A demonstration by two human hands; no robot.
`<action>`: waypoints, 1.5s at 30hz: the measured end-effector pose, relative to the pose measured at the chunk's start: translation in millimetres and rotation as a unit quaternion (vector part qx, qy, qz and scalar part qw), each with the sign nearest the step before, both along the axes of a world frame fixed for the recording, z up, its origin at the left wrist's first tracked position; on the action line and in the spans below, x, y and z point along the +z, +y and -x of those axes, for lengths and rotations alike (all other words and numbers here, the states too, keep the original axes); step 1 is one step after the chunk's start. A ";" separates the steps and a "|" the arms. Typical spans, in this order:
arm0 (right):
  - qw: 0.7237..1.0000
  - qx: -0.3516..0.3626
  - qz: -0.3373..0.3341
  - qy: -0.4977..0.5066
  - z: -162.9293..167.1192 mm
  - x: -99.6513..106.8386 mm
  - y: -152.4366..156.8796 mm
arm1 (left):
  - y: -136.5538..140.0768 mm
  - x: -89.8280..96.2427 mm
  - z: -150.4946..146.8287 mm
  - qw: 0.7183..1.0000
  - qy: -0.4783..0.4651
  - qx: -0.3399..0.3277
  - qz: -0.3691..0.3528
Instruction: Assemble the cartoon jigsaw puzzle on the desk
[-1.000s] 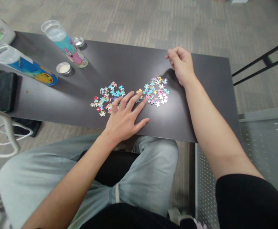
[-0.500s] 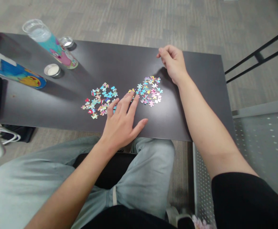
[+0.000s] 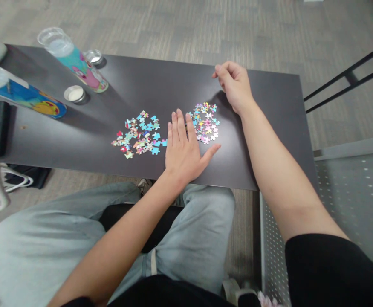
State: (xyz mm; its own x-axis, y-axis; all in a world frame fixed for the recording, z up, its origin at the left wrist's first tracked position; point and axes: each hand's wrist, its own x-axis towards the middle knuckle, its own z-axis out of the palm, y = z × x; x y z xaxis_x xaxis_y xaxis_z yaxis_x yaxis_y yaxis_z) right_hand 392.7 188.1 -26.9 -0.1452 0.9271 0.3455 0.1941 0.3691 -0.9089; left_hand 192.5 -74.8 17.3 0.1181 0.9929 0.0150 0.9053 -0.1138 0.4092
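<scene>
My left hand (image 3: 183, 149) lies flat, palm down, on the dark table between two spreads of jigsaw puzzle pieces, its fingers straight and its thumb stretched out to the right. The left spread of puzzle pieces (image 3: 140, 135) shows blue, red and pale colours. Against the fingers on the other side, the right spread of puzzle pieces (image 3: 205, 121) is smaller-looking, with pink, yellow and light blue; its left edge is partly hidden by the hand. My right hand (image 3: 234, 85) rests on the table beyond the right spread, fingers curled in, with nothing visible in them.
Two printed clear-topped tubes, one blue (image 3: 29, 96) and one with a pink figure (image 3: 77, 64), stand at the left of the table (image 3: 135, 81). Near them are two round metal lids (image 3: 75, 94). A perforated panel (image 3: 355, 183) borders the right side.
My left hand has moved right, from over the edge of the left spread to the edge of the right one, covering its left pieces. Its fingers have drawn together. My right hand stays put.
</scene>
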 end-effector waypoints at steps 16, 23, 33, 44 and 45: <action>0.987 -0.131 0.045 0.076 -4.6 13.3 -9.9 | 102.9 1.6 -63.7 0.998 0.023 -0.059 -0.008; 0.975 -0.159 0.001 0.157 -21.9 8.3 -11.1 | 76.6 3.8 -52.2 0.989 0.049 -0.087 -0.109; 0.963 -0.170 -0.152 -0.147 -5.0 12.5 -84.4 | -19.6 4.8 104.4 0.997 0.007 0.029 -0.072; 0.846 -0.026 -0.126 -0.518 50.7 47.0 -176.0 | -24.3 1.9 165.2 0.999 0.018 0.036 -0.035; 0.844 -0.044 -0.117 -0.522 51.4 49.1 -174.5 | -23.3 2.5 164.9 0.999 0.021 0.035 -0.034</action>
